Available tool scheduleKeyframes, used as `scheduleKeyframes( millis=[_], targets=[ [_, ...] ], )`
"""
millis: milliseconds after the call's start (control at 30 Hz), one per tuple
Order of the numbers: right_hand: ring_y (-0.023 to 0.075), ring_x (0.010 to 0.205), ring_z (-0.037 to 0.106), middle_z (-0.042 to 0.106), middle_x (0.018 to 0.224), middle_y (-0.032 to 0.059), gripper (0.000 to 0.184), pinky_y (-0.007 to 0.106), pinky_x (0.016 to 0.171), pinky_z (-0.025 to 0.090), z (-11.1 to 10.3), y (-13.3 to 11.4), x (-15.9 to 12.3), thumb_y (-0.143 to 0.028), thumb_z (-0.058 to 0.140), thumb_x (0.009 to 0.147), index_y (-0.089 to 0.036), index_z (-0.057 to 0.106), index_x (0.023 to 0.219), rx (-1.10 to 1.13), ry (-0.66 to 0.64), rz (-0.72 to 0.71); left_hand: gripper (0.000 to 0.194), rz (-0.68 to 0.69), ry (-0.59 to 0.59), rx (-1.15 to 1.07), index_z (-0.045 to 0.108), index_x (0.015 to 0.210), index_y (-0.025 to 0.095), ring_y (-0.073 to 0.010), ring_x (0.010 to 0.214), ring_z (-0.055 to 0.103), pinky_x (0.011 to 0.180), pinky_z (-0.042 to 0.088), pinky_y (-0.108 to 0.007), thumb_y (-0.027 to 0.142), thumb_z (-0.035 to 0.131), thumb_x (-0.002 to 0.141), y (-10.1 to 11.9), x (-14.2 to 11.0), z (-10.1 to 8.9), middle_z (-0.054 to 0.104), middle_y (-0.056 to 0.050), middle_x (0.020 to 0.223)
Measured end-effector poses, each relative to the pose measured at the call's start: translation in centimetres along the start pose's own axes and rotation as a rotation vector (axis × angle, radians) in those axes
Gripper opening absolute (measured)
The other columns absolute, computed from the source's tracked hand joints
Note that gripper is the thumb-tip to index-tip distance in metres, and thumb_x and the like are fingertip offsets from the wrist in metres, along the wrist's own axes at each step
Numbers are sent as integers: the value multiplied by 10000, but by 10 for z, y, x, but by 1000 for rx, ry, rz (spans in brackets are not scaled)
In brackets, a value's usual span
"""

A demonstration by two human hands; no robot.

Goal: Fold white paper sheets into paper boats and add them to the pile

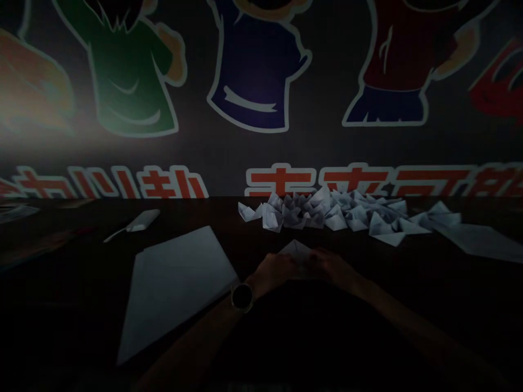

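My left hand (273, 272) and my right hand (330, 267) meet at the middle of the dark table, both pinching a folded white paper piece (296, 250). Its pointed top shows above my fingers, and the lower part is hidden by my hands. A dark round wristwatch (242, 297) sits on my left wrist. Just beyond my hands lies a long heap of several folded paper boats (327, 215). To my left lies a stack of large white paper sheets (175, 288), a little apart from my left hand.
A white-handled scraper or knife (141, 220) lies at the far left of the dark table (81, 261). A loose paper sheet (478, 242) lies at the right. Behind the table's far edge stands a wall with cartoon figures and red lettering (261, 81).
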State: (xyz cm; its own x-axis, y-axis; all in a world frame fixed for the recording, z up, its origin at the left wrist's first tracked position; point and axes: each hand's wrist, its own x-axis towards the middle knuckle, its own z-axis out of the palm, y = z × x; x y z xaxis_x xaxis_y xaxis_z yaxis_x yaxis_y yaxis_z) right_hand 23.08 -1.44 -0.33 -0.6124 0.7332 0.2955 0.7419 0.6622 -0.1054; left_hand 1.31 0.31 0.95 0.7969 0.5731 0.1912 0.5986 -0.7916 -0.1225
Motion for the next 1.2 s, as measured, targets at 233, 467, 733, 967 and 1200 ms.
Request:
scheduleKeyframes(
  millis=[233, 467, 733, 967, 1200],
  targets=[
    [195, 934, 544, 596, 991, 47, 232, 311, 819, 432, -3, -5, -4, -345, 466, 866, -251, 663, 946, 35, 20, 69, 226, -16, 13, -64, 596, 935, 152, -221, 782, 616, 619, 460, -296, 101, 391, 857, 5, 1, 5, 645, -77, 889],
    [192, 830, 609, 653, 866, 47, 209, 292, 744, 450, 12, 9, 2, -268, 462, 850, -192, 657, 851, 230, 139, 282, 202, -255, 137, -195, 583, 899, 164, -173, 916, 573, 768, 458, -272, 243, 398, 892, -4, 6, 16, 611, -56, 955],
    [200, 847, 624, 669, 898, 59, 214, 272, 689, 419, 9, 7, 9, -287, 402, 883, -187, 589, 919, 96, 60, 445, 240, -410, 25, -259, 562, 953, 191, -182, 825, 611, 668, 447, -265, 364, 411, 882, -16, 18, 17, 637, -34, 921],
    [200, 908, 547, 604, 970, 102, 153, 292, 767, 375, 10, 4, 9, -163, 395, 863, -160, 546, 889, -108, 83, 410, 242, -367, 65, -182, 538, 956, 176, -190, 924, 558, 777, 421, -303, 358, 395, 886, -18, 22, 24, 586, -58, 996],
    [220, 869, 524, 584, 949, 112, 146, 314, 730, 346, 13, 17, -6, -146, 376, 855, -153, 522, 863, -193, 73, 480, 242, -360, 120, -96, 519, 1019, 175, -253, 1038, 484, 893, 345, -443, 332, 399, 880, -14, 21, 20, 567, -90, 1080]
  ],
)
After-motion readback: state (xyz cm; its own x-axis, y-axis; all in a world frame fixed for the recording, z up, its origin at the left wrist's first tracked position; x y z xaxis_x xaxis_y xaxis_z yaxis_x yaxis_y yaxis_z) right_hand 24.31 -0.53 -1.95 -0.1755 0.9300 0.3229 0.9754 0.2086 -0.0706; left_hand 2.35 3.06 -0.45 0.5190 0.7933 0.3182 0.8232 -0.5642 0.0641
